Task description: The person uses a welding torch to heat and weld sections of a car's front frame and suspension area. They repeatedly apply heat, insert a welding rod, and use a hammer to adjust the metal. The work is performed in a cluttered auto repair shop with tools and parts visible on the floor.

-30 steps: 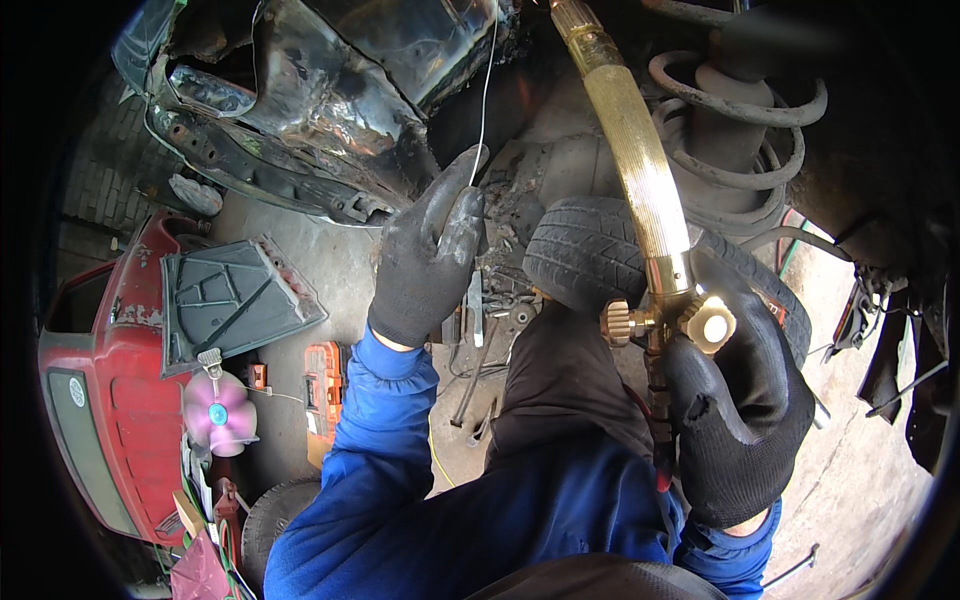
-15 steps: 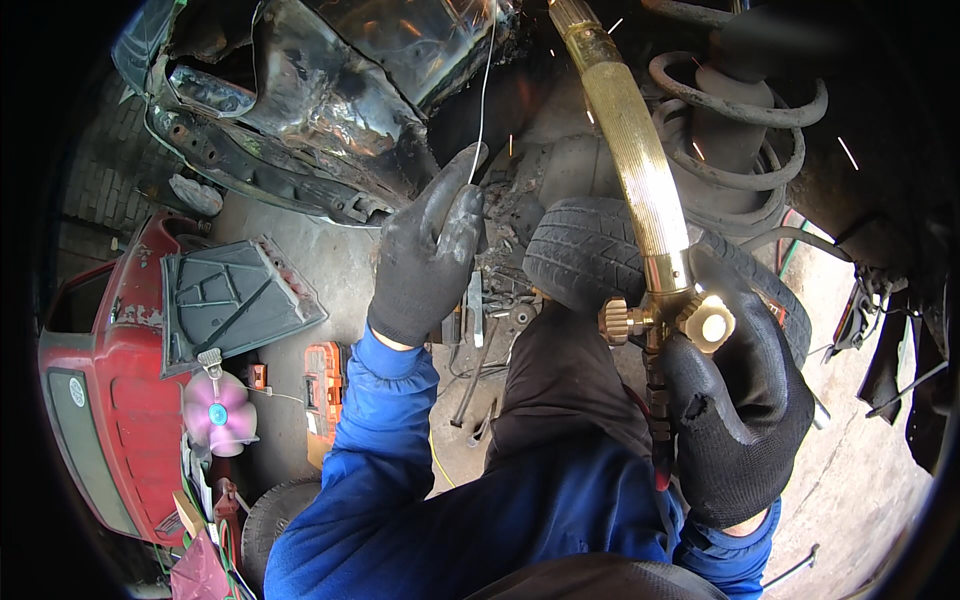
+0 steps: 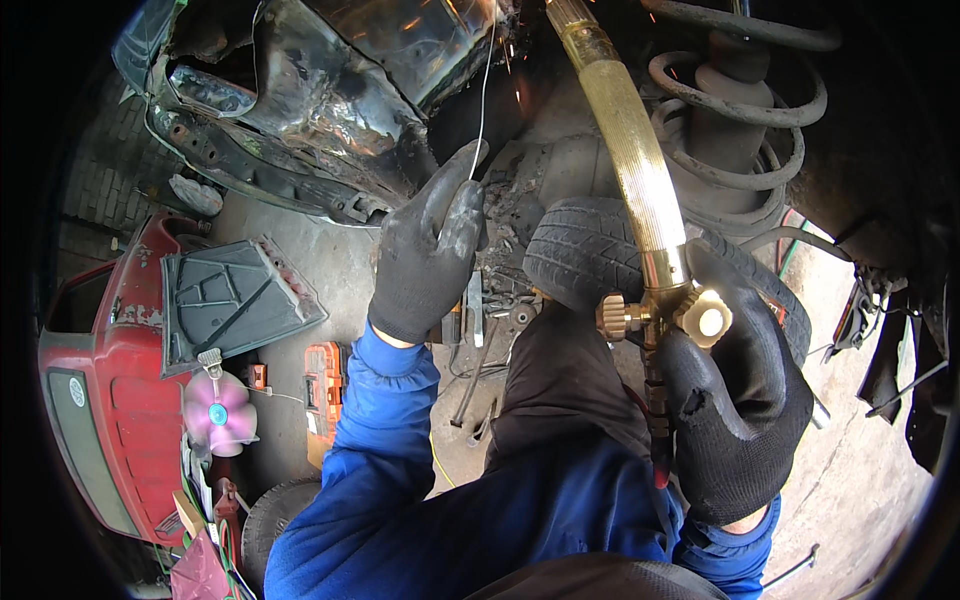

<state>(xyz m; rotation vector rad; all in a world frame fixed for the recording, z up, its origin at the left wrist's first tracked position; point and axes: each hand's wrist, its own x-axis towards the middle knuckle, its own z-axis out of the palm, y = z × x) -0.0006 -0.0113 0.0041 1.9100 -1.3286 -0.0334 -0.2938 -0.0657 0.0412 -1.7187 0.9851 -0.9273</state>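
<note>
My right hand (image 3: 740, 400), in a black glove with a torn spot, is closed around the valve end of a brass gas torch (image 3: 635, 150). Two ridged valve knobs stick out beside its thumb. The torch points up and away, and its tip lies beyond the top edge. My left hand (image 3: 428, 250), also gloved in black, pinches a thin metal filler rod (image 3: 485, 95) that rises toward the scorched car body panel (image 3: 335, 95). Orange sparks fly near the panel's right edge, where rod and torch converge; the meeting point itself is out of sight.
A coil spring (image 3: 740, 120) hangs at the upper right. Below my hands lie a tire (image 3: 585, 250) and scattered tools. On the left are a red car body part (image 3: 130, 400), a grey panel (image 3: 240, 300), a spinning pink fan (image 3: 218, 413) and an orange toolbox (image 3: 323, 385).
The torch and my right hand have shifted very slightly left. The sparks are in different places, now more toward the panel's edge. My left hand and the rod hold nearly still.
</note>
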